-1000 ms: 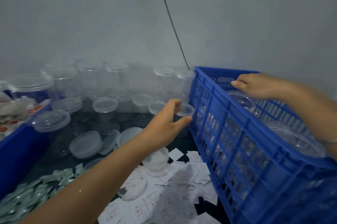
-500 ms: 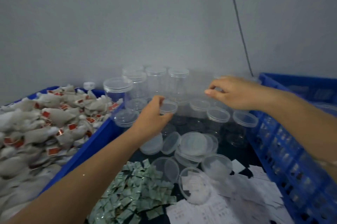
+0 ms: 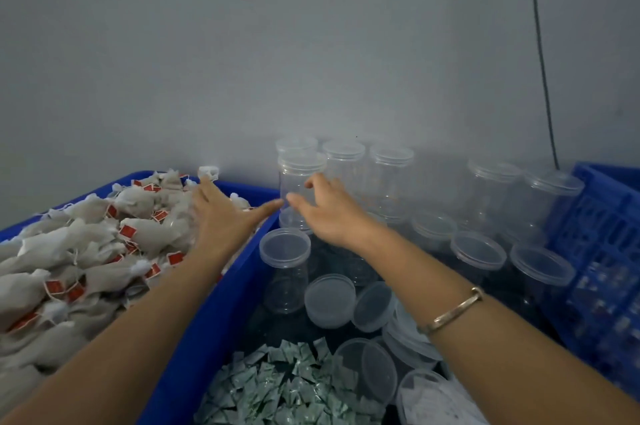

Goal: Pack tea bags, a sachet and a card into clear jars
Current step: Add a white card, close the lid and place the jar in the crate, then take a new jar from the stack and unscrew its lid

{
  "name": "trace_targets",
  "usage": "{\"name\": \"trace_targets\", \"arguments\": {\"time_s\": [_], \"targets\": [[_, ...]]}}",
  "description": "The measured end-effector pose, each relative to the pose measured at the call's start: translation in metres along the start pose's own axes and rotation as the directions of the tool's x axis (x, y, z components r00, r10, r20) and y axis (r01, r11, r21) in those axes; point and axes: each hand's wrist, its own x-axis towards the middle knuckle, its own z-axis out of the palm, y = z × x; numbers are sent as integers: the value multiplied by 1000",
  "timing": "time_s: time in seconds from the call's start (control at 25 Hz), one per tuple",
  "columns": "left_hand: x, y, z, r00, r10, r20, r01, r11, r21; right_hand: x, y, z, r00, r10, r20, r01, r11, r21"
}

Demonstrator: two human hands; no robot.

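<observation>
While poised over tea bags (image 3: 86,251), spreads left hand (image 3: 221,213) wide; curves right hand (image 3: 332,216) against jar (image 3: 298,175) ahead, grip unclear.

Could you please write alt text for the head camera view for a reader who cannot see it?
A person's left hand spreads over tea bags in a blue bin while the right hand reaches toward a lidded clear jar; green sachets lie in the foreground.

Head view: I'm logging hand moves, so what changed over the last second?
The left hand let go of the small jar and swung left, now spread open over the tea bags. The right hand left the slatted crate and moved left to a tall clear jar; grip unclear. Other jars, lids and sachets stayed put.
</observation>
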Motion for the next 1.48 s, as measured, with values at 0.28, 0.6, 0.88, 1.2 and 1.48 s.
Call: {"name": "trace_targets", "arguments": {"time_s": [0.28, 0.6, 0.88, 1.2, 1.48], "targets": [[18, -48, 13, 980, -62, -188, 135, 905, 403, -2, 10, 23, 999, -8, 52, 6, 1000, 25], [-9, -26, -22, 938, 245, -247, -174, 946, 275, -21, 15, 24, 998, 35, 47, -39, 995, 88], [-137, 27, -55, 668, 735, 115, -736, 676, -48, -88, -21, -19, 992, -91, 85, 69, 971, 230], [-250, 12, -31, 694, 517, 501, -274, 833, -481, -197, -1, -43, 946, 95, 310, 3, 953, -303], [-292, -20, -13, 535, 506, 676, -86, 829, -552, -247, 22, -40, 856, 85, 511, 41, 972, -230]]}}
